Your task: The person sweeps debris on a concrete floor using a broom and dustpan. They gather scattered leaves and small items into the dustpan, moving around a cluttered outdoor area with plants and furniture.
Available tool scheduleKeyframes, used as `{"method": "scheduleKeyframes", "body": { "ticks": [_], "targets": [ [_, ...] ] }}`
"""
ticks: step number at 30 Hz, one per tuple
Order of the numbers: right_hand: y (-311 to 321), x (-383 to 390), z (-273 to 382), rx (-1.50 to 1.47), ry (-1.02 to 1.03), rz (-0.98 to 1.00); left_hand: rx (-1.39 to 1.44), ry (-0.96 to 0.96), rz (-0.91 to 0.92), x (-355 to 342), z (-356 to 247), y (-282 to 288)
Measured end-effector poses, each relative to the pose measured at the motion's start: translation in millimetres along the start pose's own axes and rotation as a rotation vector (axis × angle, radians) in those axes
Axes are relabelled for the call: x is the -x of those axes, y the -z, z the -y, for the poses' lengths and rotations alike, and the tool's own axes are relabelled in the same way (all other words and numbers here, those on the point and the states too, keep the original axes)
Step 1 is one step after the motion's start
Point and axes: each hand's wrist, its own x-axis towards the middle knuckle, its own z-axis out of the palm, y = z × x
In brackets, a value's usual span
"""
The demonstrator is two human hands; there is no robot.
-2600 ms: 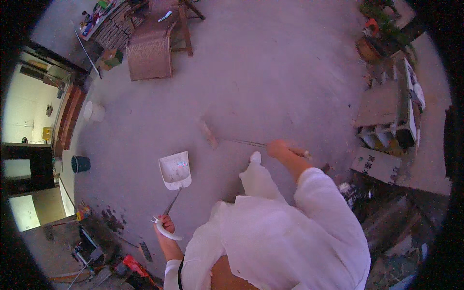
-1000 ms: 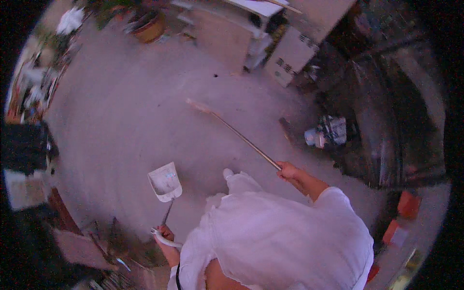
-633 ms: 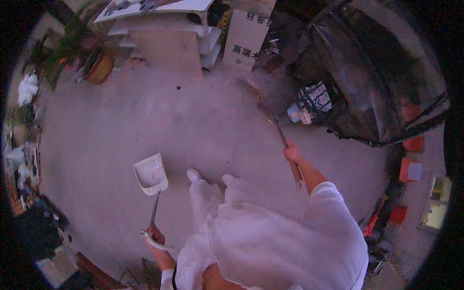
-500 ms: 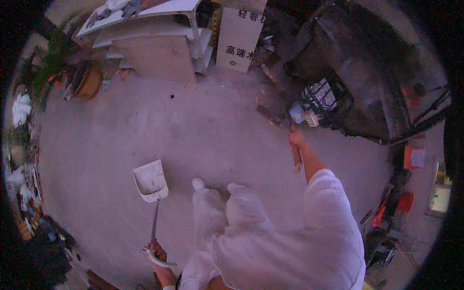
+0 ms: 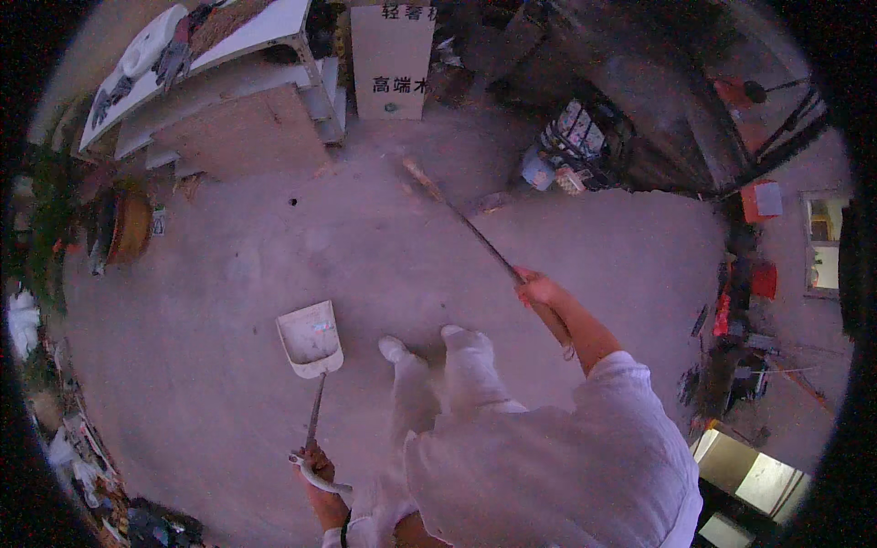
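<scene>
My left hand (image 5: 317, 466) is closed around the handle of a white long-handled dustpan (image 5: 311, 336), near the handle's curved white grip. The pan is out ahead of my left foot, its open edge facing away from me, with a few small pale bits in it. My right hand (image 5: 539, 289), arm stretched forward, grips the dark stick of a broom (image 5: 475, 233). The stick slants forward and left over the floor to a narrow, light brown end, somewhat blurred; its bristles cannot be made out.
At the far left stands a white shelf unit (image 5: 301, 46) with gloves on top and a brown board leaning against it. Beside it is a white printed panel (image 5: 393, 64). A dark cart-like frame (image 5: 676, 119), a blue container (image 5: 537, 172) and a brown basket (image 5: 131, 225) stand around the floor.
The broom's far end has swung left, away from the dark frame, and my right hand has come slightly left and nearer. The view has turned right. The dustpan stays in my left hand.
</scene>
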Motion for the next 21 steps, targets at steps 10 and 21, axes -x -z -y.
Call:
{"method": "scheduleKeyframes", "body": {
  "ticks": [10,21],
  "targets": [
    [122,104,13,0.012,0.202,-0.406,-0.057,0.101,0.137,56,69,-95],
    [218,-100,-13,0.363,0.008,-0.338,-0.035,-0.088,-0.222,15,177,-106]
  ]
}}
